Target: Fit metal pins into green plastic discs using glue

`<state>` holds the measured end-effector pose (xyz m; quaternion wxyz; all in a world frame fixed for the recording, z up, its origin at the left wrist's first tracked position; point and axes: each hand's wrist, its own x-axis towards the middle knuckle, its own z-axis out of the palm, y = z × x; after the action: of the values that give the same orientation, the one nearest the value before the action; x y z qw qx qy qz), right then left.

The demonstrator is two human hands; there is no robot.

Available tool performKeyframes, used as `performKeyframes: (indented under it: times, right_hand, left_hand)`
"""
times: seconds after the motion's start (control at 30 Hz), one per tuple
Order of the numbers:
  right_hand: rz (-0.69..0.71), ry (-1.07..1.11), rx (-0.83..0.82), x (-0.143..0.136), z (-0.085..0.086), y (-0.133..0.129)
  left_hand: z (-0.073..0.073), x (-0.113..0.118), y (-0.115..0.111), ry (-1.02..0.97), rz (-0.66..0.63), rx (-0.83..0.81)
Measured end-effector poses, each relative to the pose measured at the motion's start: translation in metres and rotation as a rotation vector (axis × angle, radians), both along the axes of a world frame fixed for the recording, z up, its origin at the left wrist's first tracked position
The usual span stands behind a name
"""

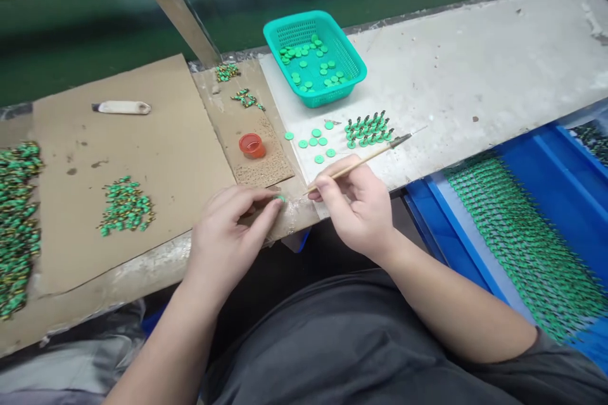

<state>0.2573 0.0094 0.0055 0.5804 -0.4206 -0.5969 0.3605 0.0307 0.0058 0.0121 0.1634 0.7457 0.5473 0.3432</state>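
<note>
Head view, L to R: a big pile of green & gold pcs (19, 228) lay at the bench's (465, 63) left end, next to a cardboard sheet (171, 95). On the sheet, a white-handled tool (124, 107) lay nr the far edge, w/ a smaller heap (126, 205) nearer the near edge. The left hand (228, 231) was at the bench's near edge, thumb & index pinched almost closed on a small green disc (281, 198), mostly hidden by the fingers; couldn't tell if it held anything else. Beyond, on a narrow cardboard strip (223, 111), two little clusters sat at the far end, an orange cup (252, 145) toward the near end. Key relation: the disc lay just left of the pointed tip of a thin stick (361, 166), w/ a gap btwn. The stick's long axis ran up & right from that tip to its dark end. The right hand (358, 209) had it nr the tip, thumb & fingers closed round the shaft, no spare opening. Past it lay loose discs (316, 133), w/ a teal basket (354, 85) of more discs by the bench's far edge, then rows of upright pcs (368, 130) on discs. Far R, below bench level: blue tray (541, 152), packed w/ similar rows.
</note>
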Motion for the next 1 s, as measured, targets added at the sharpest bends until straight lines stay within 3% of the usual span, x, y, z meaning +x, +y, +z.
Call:
performKeyframes:
  times: [0.13, 0.27, 0.43, 0.6, 0.73, 0.83, 0.93, 1.0]
  right_hand:
    - [0.013, -0.022, -0.04, 0.011, 0.013, -0.01]
    - [0.075, -0.075, -0.073, 0.015, 0.016, -0.016]
    - [0.128, -0.188, -0.057, 0.014, 0.01, -0.023]
    - [0.18, -0.161, -0.081, 0.015, 0.005, -0.03]
    - [0.192, -0.164, -0.129, 0.022, 0.001, -0.04]
    - [0.176, -0.184, -0.143, 0.034, -0.003, -0.049]
    - [0.135, -0.204, -0.135, 0.053, -0.007, -0.055]
    - [0.093, -0.204, -0.146, 0.068, -0.009, -0.059]
  left_hand:
    - [0.018, 0.003, -0.01, -0.312, 0.089, -0.168]
    - [0.045, 0.003, -0.026, -0.52, 0.062, -0.282]
    - [0.071, 0.001, -0.042, -0.543, 0.041, -0.326]
    - [0.087, 0.0, -0.046, -0.468, -0.003, -0.307]
    - [0.086, -0.003, -0.046, -0.42, 0.0, -0.291]
    - [0.077, 0.0, -0.037, -0.289, 0.012, -0.209]
    - [0.061, 0.02, -0.009, -0.133, -0.027, -0.081]
    - [0.05, 0.047, 0.015, -0.048, -0.104, -0.04]
